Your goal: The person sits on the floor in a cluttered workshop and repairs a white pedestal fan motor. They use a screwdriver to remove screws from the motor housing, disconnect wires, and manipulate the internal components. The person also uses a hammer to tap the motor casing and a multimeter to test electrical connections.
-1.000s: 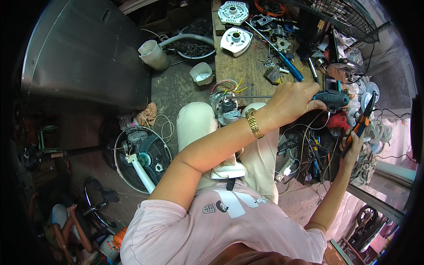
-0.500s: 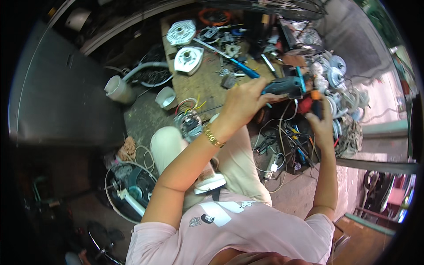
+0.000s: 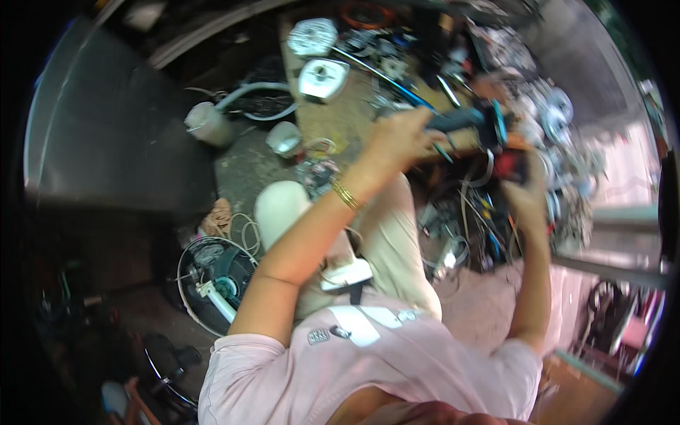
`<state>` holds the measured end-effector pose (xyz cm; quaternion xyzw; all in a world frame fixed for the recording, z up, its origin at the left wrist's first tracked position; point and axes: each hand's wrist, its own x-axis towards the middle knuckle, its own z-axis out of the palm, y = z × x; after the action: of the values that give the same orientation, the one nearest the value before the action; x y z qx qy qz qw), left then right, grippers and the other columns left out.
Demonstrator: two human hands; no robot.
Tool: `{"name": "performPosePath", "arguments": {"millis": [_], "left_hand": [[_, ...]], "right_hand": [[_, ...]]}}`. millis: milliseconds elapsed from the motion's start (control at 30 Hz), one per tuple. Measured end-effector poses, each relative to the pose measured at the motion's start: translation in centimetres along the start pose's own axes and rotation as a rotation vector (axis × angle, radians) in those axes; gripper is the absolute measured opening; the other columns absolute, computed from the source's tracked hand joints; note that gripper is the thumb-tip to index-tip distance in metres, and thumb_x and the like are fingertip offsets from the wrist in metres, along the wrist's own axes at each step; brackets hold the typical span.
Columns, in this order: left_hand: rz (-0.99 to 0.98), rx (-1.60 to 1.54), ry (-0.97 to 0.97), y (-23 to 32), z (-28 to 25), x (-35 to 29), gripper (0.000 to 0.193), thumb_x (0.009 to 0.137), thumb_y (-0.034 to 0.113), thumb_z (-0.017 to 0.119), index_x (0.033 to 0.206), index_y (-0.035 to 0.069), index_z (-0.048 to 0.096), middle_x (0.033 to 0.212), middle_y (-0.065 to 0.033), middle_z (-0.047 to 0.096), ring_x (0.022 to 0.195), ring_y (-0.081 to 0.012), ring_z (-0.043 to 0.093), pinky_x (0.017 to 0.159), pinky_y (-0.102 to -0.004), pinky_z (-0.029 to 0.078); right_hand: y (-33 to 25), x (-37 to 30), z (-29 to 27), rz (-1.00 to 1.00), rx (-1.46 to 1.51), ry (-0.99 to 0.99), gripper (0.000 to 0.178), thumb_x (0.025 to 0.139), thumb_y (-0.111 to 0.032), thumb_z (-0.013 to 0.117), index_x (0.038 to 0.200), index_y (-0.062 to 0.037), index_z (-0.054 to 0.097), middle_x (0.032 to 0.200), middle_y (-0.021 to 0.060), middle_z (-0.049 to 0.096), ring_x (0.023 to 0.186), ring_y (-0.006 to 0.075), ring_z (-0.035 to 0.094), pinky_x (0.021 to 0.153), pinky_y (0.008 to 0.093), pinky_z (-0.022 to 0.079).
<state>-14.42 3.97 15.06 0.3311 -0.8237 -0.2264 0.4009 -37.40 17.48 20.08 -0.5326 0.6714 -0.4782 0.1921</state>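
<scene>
Left hand, gold band at the wrist, near a dark teal-ended tool; right hand blurred

Two rounded white motor covers lie far left on a brown wooden desk, a bare metal motor beside the cream-trousered left knee, a white plastic tub left of the desk, a boxy grey metal cabinet farther left

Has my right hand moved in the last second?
Yes, forward: the right hand sat below the red object in view a second ago; now it reaches up alongside.
</scene>
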Motion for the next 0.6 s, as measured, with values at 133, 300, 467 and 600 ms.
{"name": "performPosePath", "arguments": {"millis": [133, 300, 467, 600], "left_hand": [[0.015, -0.069, -0.068, 3.0, 0.4, 1.0, 0.034, 0.085, 0.037, 0.067, 0.096, 0.006, 0.058, 0.082, -0.0151, 0.064, 0.077, -0.0368, 0.063, 0.062, -0.0451, 0.048], [0.067, -0.049, -0.008, 2.4, 0.7, 1.5, 0.039, 0.084, 0.040, 0.067, 0.092, 0.005, 0.054, 0.081, -0.0142, 0.064, 0.075, -0.0369, 0.063, 0.061, -0.0455, 0.048], [0.053, -0.030, 0.011, 1.2, 1.0, 1.5, 0.041, 0.084, 0.043, 0.066, 0.089, 0.004, 0.052, 0.079, -0.0143, 0.062, 0.074, -0.0370, 0.062, 0.060, -0.0453, 0.048], [0.039, -0.051, 0.014, 1.1, 1.2, 1.3, 0.043, 0.084, 0.044, 0.066, 0.087, 0.004, 0.051, 0.079, -0.0145, 0.062, 0.074, -0.0373, 0.062, 0.059, -0.0455, 0.047]], "right_hand": [[1.9, 1.6, -8.0, 0.020, 0.596, 0.287, 0.041, 0.082, -0.003, 0.053, 0.122, 0.0012, 0.046, 0.079, 0.0016, 0.049, 0.053, 0.0044, 0.038, 0.047, 0.0197, 0.028], [2.9, 0.3, -6.5, 0.147, 0.378, 0.288, 0.049, 0.080, -0.004, 0.054, 0.127, -0.0032, 0.041, 0.081, 0.0007, 0.046, 0.053, 0.0041, 0.038, 0.045, 0.0195, 0.031], [4.6, 0.0, -5.2, 0.162, 0.398, 0.210, 0.049, 0.081, -0.003, 0.054, 0.128, -0.0041, 0.041, 0.081, 0.0013, 0.047, 0.053, 0.0031, 0.037, 0.044, 0.0189, 0.031], [5.0, 0.3, -4.6, 0.177, 0.376, 0.192, 0.056, 0.080, -0.002, 0.053, 0.134, -0.0047, 0.039, 0.085, 0.0020, 0.048, 0.053, 0.0027, 0.037, 0.044, 0.0184, 0.031]]}}
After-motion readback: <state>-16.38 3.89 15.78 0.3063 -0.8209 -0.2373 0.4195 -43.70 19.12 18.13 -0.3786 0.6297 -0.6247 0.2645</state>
